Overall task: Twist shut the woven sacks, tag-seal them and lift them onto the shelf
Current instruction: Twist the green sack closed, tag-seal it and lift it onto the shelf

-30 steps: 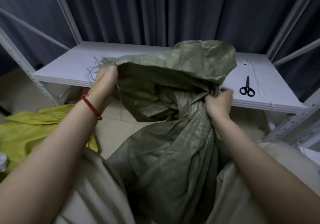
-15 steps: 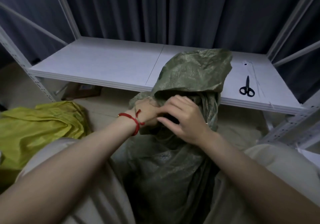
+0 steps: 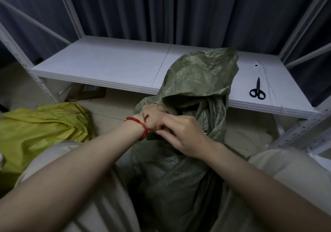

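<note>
A green woven sack (image 3: 180, 181) stands between my knees, its mouth gathered into a neck with a loose flap (image 3: 198, 74) rising above. My left hand (image 3: 152, 115), with a red cord on the wrist, grips the gathered neck from the left. My right hand (image 3: 180, 133) lies over it from the right, fingers curled onto the same bunched fabric. The white shelf board (image 3: 111, 65) lies just behind the sack. Thin white ties (image 3: 265, 77) lie on its right end.
Black scissors (image 3: 257, 90) lie on the shelf's right end. A yellow-green sack (image 3: 39, 131) is slumped on the floor to the left. White perforated uprights (image 3: 302, 129) frame the shelf, dark curtains behind. A cardboard box (image 3: 86, 92) sits under the shelf.
The sack's mouth was spread wide between my hands; both hands have come together at the middle and bunched it into a neck. The flap now stands up over the shelf edge.
</note>
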